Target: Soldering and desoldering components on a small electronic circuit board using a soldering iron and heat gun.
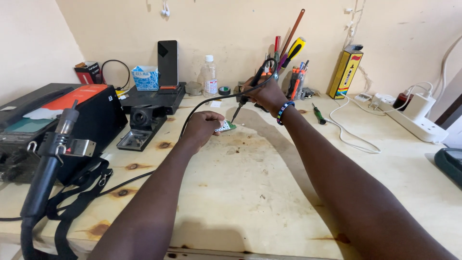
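My left hand [201,126] pinches a small green circuit board [225,126] and holds it down on the pale wooden bench [250,192]. My right hand [264,94], with a beaded band on the wrist, grips a black soldering iron [246,98] like a pen. The iron slants down to the left and its tip meets the right edge of the board. Its black cable arcs away to the left, past my left hand.
A black station box with an orange top [72,115] and a hot-air handle [48,159] stand at left, an iron stand [139,126] behind. Along the wall: a phone [167,62], a clear bottle [209,76], a tool holder [293,72], a yellow box [345,74]. White power strip [409,115] at right.
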